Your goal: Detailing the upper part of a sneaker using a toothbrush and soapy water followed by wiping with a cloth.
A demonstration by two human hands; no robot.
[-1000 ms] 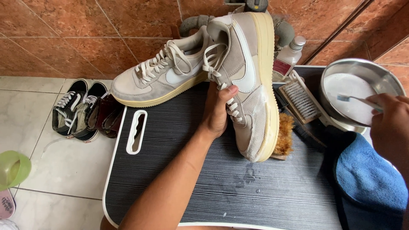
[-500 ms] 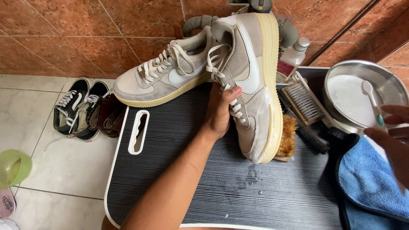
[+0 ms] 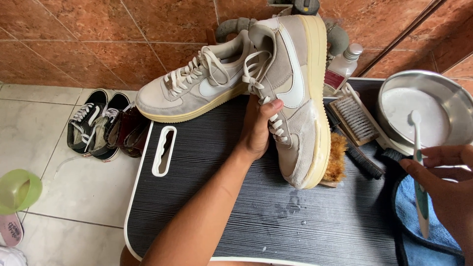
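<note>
1. Nearest the person, the right hand [image 3: 451, 182] sits low at the right edge, fingers curled tight around a white and teal toothbrush [image 3: 419, 177]. The brush stands nearly upright, its bristle head up over the rim of the round metal bowl [image 3: 458, 106] of pale soapy water.
2. Under that hand lies a blue cloth [image 3: 419, 236], on the corner of the dark ribbed plastic board [image 3: 221, 197].
3. The left hand [image 3: 258, 130] reaches up the middle of the board and clamps the grey suede sneaker with a cream sole [image 3: 295, 103] at its laced throat, thumb across the laces.
4. That sneaker is tipped on its side, long axis running away from the person, toe nearest, heel far, sole facing right. It lies to the left of the toothbrush, well apart, with a tan bristle brush [image 3: 336, 157] and a white scrubbing brush [image 3: 355, 118] between.
5. Further off, the matching second sneaker [image 3: 192, 93] rests upright on the board's far edge, toe pointing left.
6. By the tiled wall stands a small white-capped bottle [image 3: 342, 69].
</note>
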